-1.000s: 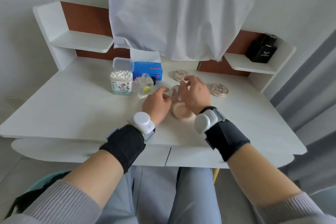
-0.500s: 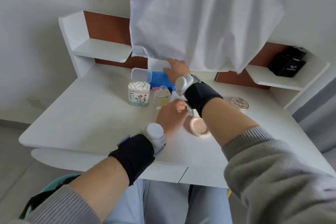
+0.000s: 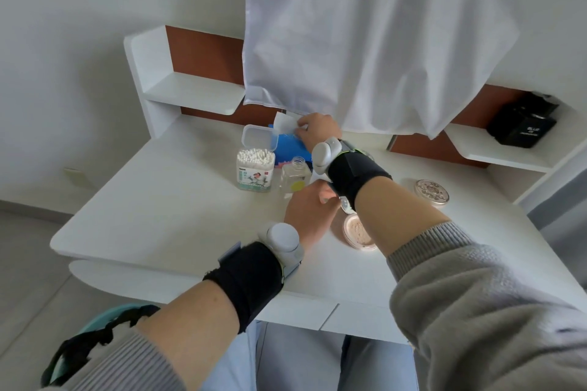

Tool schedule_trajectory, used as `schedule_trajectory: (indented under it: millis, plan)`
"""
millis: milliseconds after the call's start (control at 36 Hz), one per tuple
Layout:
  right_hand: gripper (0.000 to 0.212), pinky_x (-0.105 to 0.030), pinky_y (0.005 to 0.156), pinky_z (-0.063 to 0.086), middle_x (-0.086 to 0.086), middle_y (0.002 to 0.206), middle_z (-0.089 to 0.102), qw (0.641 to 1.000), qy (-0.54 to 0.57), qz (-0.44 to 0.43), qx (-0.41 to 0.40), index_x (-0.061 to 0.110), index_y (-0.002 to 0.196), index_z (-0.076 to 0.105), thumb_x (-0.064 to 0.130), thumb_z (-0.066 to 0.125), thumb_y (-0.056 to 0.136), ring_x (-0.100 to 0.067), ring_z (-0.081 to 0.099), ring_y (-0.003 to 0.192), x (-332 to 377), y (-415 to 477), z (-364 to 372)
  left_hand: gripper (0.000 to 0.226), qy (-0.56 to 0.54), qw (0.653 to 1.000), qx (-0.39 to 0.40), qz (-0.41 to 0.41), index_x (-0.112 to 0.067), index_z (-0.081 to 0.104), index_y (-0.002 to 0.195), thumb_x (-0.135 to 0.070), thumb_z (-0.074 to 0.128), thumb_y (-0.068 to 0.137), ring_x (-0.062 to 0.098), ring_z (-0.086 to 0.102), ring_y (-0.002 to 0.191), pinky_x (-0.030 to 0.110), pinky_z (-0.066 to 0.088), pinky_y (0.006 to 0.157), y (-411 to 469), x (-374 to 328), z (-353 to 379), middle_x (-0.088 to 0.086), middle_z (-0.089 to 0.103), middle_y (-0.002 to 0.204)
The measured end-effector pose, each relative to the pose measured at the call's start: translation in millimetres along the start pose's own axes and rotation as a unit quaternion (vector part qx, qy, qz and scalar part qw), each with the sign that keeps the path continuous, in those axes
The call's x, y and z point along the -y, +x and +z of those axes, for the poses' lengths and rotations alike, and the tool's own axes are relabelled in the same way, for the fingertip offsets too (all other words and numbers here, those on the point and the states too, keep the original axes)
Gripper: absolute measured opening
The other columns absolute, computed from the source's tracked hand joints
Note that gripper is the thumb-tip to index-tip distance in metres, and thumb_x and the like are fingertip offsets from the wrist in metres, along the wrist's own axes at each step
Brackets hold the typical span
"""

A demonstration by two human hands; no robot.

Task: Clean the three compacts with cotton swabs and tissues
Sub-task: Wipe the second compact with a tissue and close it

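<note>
The tissue (image 3: 285,123) is thin, soft and almost weightless, and it would likely tear if yanked sideways. The sound hold is a pinch on its standing edge, drawn straight up out of the blue tissue box (image 3: 290,149). The right hand (image 3: 316,129) has that hold: thumb and fingertips pinch the sheet, with the arm stretched far forward. Under that forearm, just beside the left hand (image 3: 309,211), lies the open compact (image 3: 359,230), pale powder facing up. It looks like a small, hard, smooth case with crumbly contents, best steadied by its rim. The left hand lies knuckles up, thumb toward the compact's raised lid. The right wrist hides its fingertips, so I cannot tell whether it grips. A closed compact (image 3: 432,192) sits right of the right forearm, apart from both hands.
</note>
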State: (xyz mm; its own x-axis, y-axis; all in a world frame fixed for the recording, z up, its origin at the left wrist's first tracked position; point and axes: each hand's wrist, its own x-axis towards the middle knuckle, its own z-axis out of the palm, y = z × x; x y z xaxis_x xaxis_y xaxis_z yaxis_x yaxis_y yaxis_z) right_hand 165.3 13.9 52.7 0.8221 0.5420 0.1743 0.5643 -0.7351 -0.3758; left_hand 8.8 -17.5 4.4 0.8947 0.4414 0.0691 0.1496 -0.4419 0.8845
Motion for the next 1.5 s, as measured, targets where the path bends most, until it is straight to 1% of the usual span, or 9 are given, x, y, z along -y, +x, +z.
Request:
schedule_trajectory:
  millis: [306,556,750,861,1111,1194,1306,1417,1500]
  plan:
    - [0.021,-0.030,0.066,0.049,-0.007,0.085,0.071,0.975,0.123,-0.014,-0.182,0.017,0.092,0.072,0.025,0.053,0.089,-0.028,0.061,0.079,8.3,-1.5,-31.8,0.015,-0.040,0.999,0.001,-0.012,-0.026,0.061,0.099,-0.023,0.055,0.086,0.009,0.061,0.090,0.028,0.047,0.086,-0.2,6.3,4.4,-0.010,0.068,0.102]
    - [0.021,-0.045,0.072,0.056,-0.016,0.074,0.068,0.964,0.225,0.026,-0.141,0.001,0.080,0.067,0.018,0.056,0.084,-0.036,0.067,0.073,14.5,-5.3,-55.3,0.018,-0.048,0.999,-0.008,-0.009,-0.022,0.063,0.103,-0.021,0.056,0.087,0.010,0.059,0.093,0.029,0.046,0.090,-2.0,1.6,2.6,-0.006,0.069,0.106]
    - [0.013,-0.039,0.070,0.058,0.005,0.073,0.070,0.913,0.339,-0.007,-0.226,0.018,0.088,0.070,0.021,0.058,0.089,-0.009,0.067,0.059,15.1,-23.0,-73.1,0.021,-0.048,0.999,-0.003,0.001,-0.021,0.062,0.107,-0.028,0.057,0.088,0.011,0.060,0.096,0.033,0.047,0.092,-3.0,3.6,3.3,-0.006,0.068,0.108]
    - [0.016,-0.031,0.064,0.053,0.007,0.066,0.067,0.913,0.308,-0.025,-0.266,0.021,0.085,0.071,0.026,0.057,0.089,-0.012,0.060,0.058,10.2,-36.5,-89.0,0.023,-0.039,0.999,0.004,0.019,-0.021,0.062,0.109,-0.029,0.058,0.088,0.009,0.059,0.095,0.029,0.046,0.089,-3.2,4.3,4.2,-0.007,0.067,0.110]
    - [0.015,-0.032,0.085,0.041,-0.001,0.104,0.056,0.937,0.249,0.008,-0.246,0.014,0.087,0.071,0.026,0.063,0.083,-0.022,0.051,0.102,-40.8,-73.8,-109.9,0.024,-0.040,0.989,-0.100,0.097,-0.019,0.056,0.111,-0.017,0.060,0.087,0.012,0.052,0.084,0.022,0.038,0.076,-9.6,0.0,7.0,-0.007,0.054,0.110]
    - [0.010,-0.030,0.070,0.042,0.001,0.081,0.058,0.915,0.359,0.016,-0.185,0.013,0.072,0.065,0.020,0.063,0.079,-0.018,0.054,0.078,-53.5,-92.0,-121.3,0.023,-0.115,0.983,-0.106,0.095,-0.016,0.055,0.111,-0.022,0.060,0.090,0.017,0.057,0.088,0.028,0.045,0.080,-9.8,-14.2,8.9,-0.008,0.058,0.107]
    - [0.035,-0.022,0.049,0.031,0.005,0.057,0.042,0.878,0.474,0.015,-0.061,0.022,0.053,0.050,0.011,0.058,0.084,-0.013,0.038,0.054,-65.3,-108.8,-129.0,0.061,-0.259,0.965,-0.043,0.025,-0.021,0.044,0.129,-0.055,0.058,0.080,0.016,0.060,0.104,0.038,0.052,0.090,-5.4,-53.6,11.7,-0.004,0.058,0.119]
    - [0.030,-0.017,0.041,0.030,0.002,0.058,0.039,0.877,0.480,0.009,-0.014,0.017,0.062,0.045,0.010,0.055,0.089,-0.010,0.037,0.047,-74.7,-120.8,-127.0,0.040,-0.391,0.919,0.035,-0.050,-0.017,0.057,0.112,-0.051,0.050,0.094,0.016,0.064,0.086,0.025,0.054,0.064,-3.3,-86.2,13.7,0.004,0.065,0.098]
    - [0.024,-0.020,0.052,0.039,0.004,0.060,0.051,0.897,0.442,0.000,-0.016,0.016,0.067,0.054,0.014,0.057,0.091,-0.009,0.048,0.054,-81.8,-126.4,-122.4,0.031,-0.440,0.895,0.055,-0.056,-0.013,0.062,0.108,-0.038,0.048,0.098,0.018,0.066,0.085,0.025,0.056,0.065,-3.5,-91.1,14.1,0.007,0.067,0.096]
